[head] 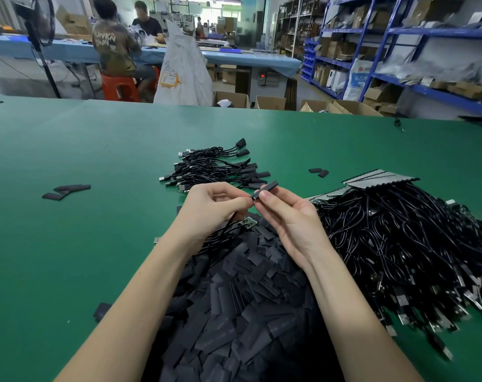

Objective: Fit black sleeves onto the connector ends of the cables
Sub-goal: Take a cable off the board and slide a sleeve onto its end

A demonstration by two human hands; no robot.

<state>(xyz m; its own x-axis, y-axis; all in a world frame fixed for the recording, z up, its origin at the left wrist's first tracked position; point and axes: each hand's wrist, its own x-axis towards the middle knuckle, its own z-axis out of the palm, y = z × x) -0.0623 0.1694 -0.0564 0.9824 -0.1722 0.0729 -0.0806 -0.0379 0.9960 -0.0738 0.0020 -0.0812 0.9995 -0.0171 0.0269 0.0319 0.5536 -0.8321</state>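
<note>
Head view. Left hand (215, 205): fingers curled, thumb and forefinger pinching a thin black cable (229, 221) near its end; the rest of the cable hangs below the fingers, and a small green circuit board (246, 222) shows just under them. Whether the board belongs to this cable, cannot tell.

Right hand (286, 213): thumb and forefinger pinched on a black sleeve (266, 189), which sticks out up and away past the fingertips. Sleeve mouth and left fingertips are touching or nearly so; judged: sleeve being started onto the cable end, not yet seated.

Progress, judged from the piles:
- Beyond the fingertips, a modest bundle of finished cables (217, 168) with sleeves already on one end.
- Right of the right hand, a much larger heap of unsleeved cables (405, 244).
- Beneath both wrists, a big pile of loose sleeves (234, 299).

Done pile is far smaller than the pending heap: early in the batch, most work left.
</note>
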